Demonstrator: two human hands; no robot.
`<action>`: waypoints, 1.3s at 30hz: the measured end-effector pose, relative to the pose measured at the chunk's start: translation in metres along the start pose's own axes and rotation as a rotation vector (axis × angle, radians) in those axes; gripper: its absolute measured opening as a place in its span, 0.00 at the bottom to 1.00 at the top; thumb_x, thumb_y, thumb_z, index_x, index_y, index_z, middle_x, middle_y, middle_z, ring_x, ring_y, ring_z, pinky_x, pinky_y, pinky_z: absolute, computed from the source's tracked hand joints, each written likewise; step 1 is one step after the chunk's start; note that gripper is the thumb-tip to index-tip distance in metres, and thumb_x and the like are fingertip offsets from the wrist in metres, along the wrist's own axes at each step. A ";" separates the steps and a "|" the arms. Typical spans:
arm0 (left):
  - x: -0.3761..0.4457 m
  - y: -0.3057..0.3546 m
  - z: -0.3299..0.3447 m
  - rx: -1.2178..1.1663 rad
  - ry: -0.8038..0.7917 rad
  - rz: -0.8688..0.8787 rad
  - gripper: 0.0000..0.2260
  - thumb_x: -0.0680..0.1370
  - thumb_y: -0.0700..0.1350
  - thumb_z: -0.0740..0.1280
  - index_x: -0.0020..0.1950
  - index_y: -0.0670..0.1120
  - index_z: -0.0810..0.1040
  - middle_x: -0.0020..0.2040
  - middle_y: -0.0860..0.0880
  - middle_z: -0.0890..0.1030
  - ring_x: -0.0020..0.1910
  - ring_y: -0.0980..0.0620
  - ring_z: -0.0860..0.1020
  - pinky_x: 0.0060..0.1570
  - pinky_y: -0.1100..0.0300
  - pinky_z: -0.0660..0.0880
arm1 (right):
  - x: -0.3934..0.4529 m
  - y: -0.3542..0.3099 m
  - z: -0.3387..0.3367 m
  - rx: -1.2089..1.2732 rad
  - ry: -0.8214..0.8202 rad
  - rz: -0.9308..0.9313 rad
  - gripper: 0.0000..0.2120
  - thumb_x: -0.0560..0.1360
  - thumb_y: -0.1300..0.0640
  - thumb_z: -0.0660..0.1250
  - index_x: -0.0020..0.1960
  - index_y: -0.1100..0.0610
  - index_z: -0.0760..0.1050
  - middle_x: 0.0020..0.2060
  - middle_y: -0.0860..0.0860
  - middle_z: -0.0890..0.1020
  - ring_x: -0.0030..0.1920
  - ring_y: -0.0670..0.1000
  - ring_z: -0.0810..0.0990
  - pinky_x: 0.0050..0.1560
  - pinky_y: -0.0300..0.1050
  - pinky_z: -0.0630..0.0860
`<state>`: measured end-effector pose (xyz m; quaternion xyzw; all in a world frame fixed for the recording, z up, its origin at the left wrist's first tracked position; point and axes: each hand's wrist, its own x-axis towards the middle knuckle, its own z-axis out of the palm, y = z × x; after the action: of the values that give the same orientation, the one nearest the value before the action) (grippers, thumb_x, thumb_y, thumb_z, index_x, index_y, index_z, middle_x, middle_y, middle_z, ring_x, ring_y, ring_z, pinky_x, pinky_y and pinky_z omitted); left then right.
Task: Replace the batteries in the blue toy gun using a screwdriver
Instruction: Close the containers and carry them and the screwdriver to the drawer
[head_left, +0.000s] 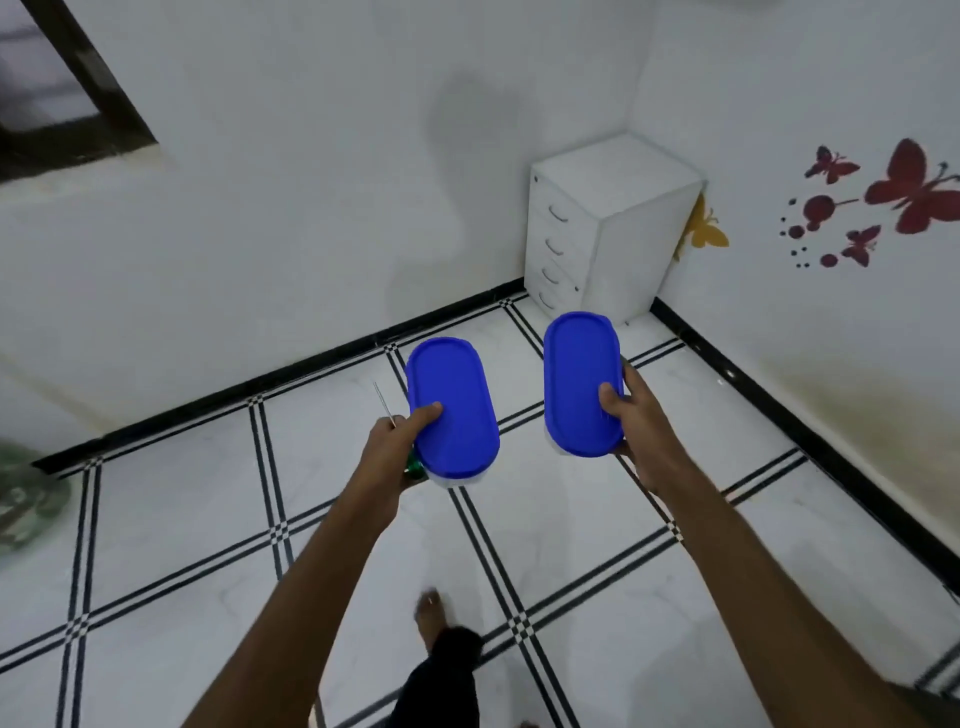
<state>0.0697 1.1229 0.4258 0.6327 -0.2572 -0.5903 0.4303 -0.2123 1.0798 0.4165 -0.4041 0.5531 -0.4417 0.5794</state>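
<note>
Both hands reach forward at about waist height, each carrying an oval plastic box with a blue lid. Left hand (395, 447) grips the near end of the left box (452, 410), thumb pressed on top of the lid and fingers curled underneath; the same hand also holds a screwdriver (410, 457), whose green handle shows just below the box's near left corner and whose thin metal shaft sticks up past the knuckles, to the left of the lid. Right hand (636, 415) grips the near right edge of the right box (582, 379), thumb lying on the lid and fingers wrapped around the side and base. The two boxes are held apart, side by side, the right one slightly farther forward. Their bodies look pale and translucent beneath the lids, and what they contain cannot be seen; the blue toy gun and batteries are not visible anywhere. Beyond the right box, a white drawer cabinet (608, 228) with four curved handles stands in the corner of the room. To the right of the cabinet, red and yellow butterfly stickers (909, 192) decorate the white wall. Below the boxes lies a white tiled floor (597, 519) crossed by black double lines, and a bare foot (431, 613) with a dark trouser leg steps on it, nearer the viewer than the boxes.
</note>
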 end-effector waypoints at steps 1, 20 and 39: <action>0.028 0.013 0.000 -0.003 -0.013 0.007 0.33 0.67 0.58 0.75 0.61 0.37 0.73 0.57 0.39 0.81 0.49 0.44 0.81 0.36 0.57 0.78 | 0.025 -0.006 0.008 -0.005 0.007 -0.007 0.23 0.83 0.56 0.60 0.76 0.44 0.62 0.68 0.47 0.74 0.63 0.55 0.77 0.46 0.53 0.83; 0.487 0.270 0.061 0.173 -0.221 -0.061 0.14 0.74 0.51 0.72 0.54 0.44 0.79 0.50 0.46 0.84 0.47 0.47 0.83 0.37 0.57 0.79 | 0.455 -0.074 0.091 0.104 0.279 0.133 0.23 0.82 0.57 0.62 0.75 0.44 0.63 0.61 0.47 0.77 0.56 0.49 0.79 0.46 0.49 0.81; 0.959 0.255 0.208 0.343 -0.426 -0.264 0.29 0.66 0.52 0.77 0.62 0.40 0.77 0.58 0.43 0.83 0.56 0.43 0.82 0.45 0.52 0.81 | 0.892 0.079 0.041 -0.185 0.278 0.540 0.37 0.80 0.59 0.65 0.80 0.43 0.47 0.62 0.57 0.77 0.58 0.57 0.79 0.58 0.59 0.78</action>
<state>0.0788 0.1463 0.1520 0.5860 -0.3533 -0.7085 0.1729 -0.1676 0.2459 0.0902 -0.2294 0.7521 -0.2707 0.5554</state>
